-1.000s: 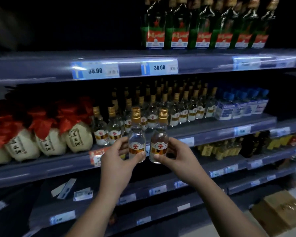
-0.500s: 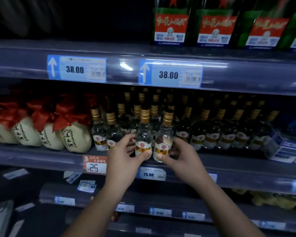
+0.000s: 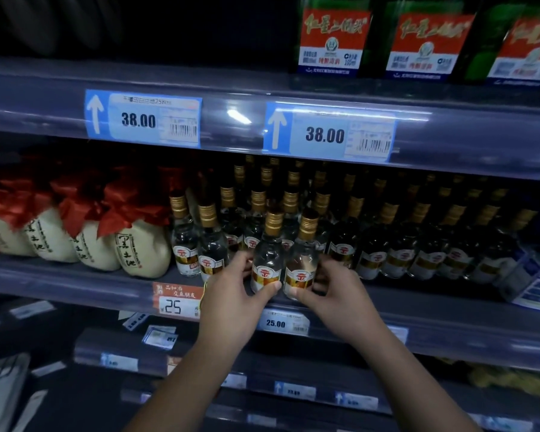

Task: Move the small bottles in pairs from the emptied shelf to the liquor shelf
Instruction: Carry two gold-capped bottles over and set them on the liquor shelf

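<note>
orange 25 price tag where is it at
Head view, left of centre: the orange 25 price tag is on the front rail of the liquor shelf, just left of the left hand and below the rightmost cream jar.

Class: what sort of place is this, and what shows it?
Most likely a shop's liquor aisle: printed price tags along the shelf edges, rows of identical gold-capped bottles, and red-wrapped jars beside them.

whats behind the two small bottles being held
Behind the left bottle and right bottle, gripped by the left hand and right hand, stand rows of matching gold-capped bottles on the liquor shelf. The pair covers the nearest ones' lower halves; the shelf's back is too dark.
</note>
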